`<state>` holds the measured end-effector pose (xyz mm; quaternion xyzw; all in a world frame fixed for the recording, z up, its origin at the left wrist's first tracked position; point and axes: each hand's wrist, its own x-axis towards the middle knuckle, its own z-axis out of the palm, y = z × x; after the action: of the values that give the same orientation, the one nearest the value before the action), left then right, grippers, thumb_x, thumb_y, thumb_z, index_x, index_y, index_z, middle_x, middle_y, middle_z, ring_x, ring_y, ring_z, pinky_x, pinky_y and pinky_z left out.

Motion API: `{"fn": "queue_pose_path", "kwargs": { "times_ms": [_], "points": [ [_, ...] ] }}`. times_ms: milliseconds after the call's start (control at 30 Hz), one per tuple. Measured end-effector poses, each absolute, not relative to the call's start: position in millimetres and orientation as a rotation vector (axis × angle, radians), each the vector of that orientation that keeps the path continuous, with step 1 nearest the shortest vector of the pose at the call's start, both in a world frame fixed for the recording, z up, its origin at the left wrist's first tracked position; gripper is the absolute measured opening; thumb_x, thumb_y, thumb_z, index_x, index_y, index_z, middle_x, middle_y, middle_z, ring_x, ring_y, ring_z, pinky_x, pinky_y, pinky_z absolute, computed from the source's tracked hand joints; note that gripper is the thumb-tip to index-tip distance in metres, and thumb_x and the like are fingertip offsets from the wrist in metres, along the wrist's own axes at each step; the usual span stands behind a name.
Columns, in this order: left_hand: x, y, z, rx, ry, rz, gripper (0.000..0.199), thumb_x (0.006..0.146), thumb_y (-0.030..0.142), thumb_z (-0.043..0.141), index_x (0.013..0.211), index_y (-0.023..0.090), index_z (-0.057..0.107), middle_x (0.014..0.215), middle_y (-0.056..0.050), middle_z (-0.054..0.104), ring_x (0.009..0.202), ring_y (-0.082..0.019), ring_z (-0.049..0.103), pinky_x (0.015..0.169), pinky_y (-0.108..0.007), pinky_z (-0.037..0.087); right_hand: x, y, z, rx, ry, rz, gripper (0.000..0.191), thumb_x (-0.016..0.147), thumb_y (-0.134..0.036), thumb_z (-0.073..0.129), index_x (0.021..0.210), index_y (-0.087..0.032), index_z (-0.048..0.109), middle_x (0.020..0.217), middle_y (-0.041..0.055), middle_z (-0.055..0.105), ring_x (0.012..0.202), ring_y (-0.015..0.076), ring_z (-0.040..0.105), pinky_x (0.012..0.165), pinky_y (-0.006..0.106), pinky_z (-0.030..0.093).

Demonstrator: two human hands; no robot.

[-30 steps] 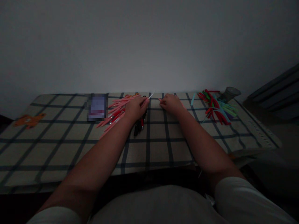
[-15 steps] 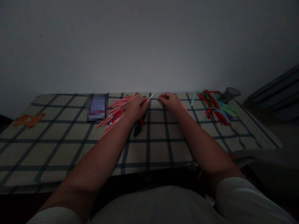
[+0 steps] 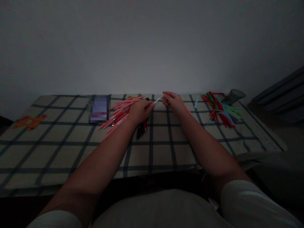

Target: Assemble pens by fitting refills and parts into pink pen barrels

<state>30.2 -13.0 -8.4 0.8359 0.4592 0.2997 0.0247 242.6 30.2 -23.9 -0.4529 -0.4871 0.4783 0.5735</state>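
A thin white stick (image 3: 158,99) slants up to the right between my two hands. My left hand (image 3: 140,110) pinches its lower left end. At its upper right end are the fingertips of my right hand (image 3: 174,103), bent and closed round it. Several pink sticks and red pens (image 3: 116,118) lie to the left of my left hand, partly under that wrist. Black pens (image 3: 141,129) lie just below the same hand. Something pink (image 3: 187,108) shows behind my right wrist.
On the checked cloth (image 3: 161,152), a blurred-out dark rectangular object (image 3: 99,109) and an orange bear-shaped piece (image 3: 29,122) lie left. At right are a light blue strip (image 3: 196,101), a pile of coloured strips (image 3: 220,112) and a tipped glass (image 3: 234,96). A wall stands behind.
My right hand's fingers have come up and round the upper end of the white stick. My left hand, with the stick, has shifted slightly right and down.
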Motion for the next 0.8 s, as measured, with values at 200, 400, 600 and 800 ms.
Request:
{"fn": "queue_pose_path", "kwargs": {
  "times_ms": [200,400,600,800],
  "points": [
    [30.6,-14.7,-6.7,2.593,1.431,0.923,0.043,0.106,0.046,0.043,0.111,0.021,0.079,0.093,-0.007,0.077,0.089,-0.023,0.068,0.077,-0.033,0.045,242.1,28.9,-20.5,-1.007,-1.043,1.205,0.02,0.084,-0.026,0.077,0.103,-0.023,0.073,0.089,0.0001,0.074,0.064,0.0071,0.058,0.066,0.022,0.055],
    [30.9,-14.5,-7.2,2.596,1.434,0.907,0.044,0.105,0.046,0.043,0.111,0.021,0.078,0.092,-0.007,0.077,0.089,-0.023,0.068,0.077,-0.033,0.046,241.8,25.1,-16.3,-1.001,-1.029,1.242,0.02,0.084,-0.028,0.078,0.103,-0.024,0.073,0.093,0.0004,0.074,0.066,0.007,0.059,0.065,0.021,0.054],
    [30.7,-15.0,-7.0,2.582,1.435,0.906,0.045,0.105,0.047,0.043,0.115,0.021,0.078,0.094,-0.008,0.077,0.088,-0.022,0.068,0.078,-0.033,0.046,239.9,22.5,-14.6,-0.969,-1.031,1.265,0.023,0.082,-0.03,0.079,0.103,-0.023,0.073,0.091,-0.0004,0.074,0.063,0.0064,0.057,0.062,0.02,0.051],
    [31.2,-14.9,-6.2,2.585,1.444,0.882,0.045,0.105,0.048,0.042,0.111,0.022,0.079,0.093,-0.007,0.078,0.089,-0.023,0.068,0.076,-0.033,0.046,240.4,23.8,-14.6,-0.964,-1.06,1.289,0.028,0.079,-0.035,0.082,0.103,-0.025,0.072,0.093,0.0004,0.074,0.065,0.008,0.057,0.061,0.022,0.05]
  ]
}}
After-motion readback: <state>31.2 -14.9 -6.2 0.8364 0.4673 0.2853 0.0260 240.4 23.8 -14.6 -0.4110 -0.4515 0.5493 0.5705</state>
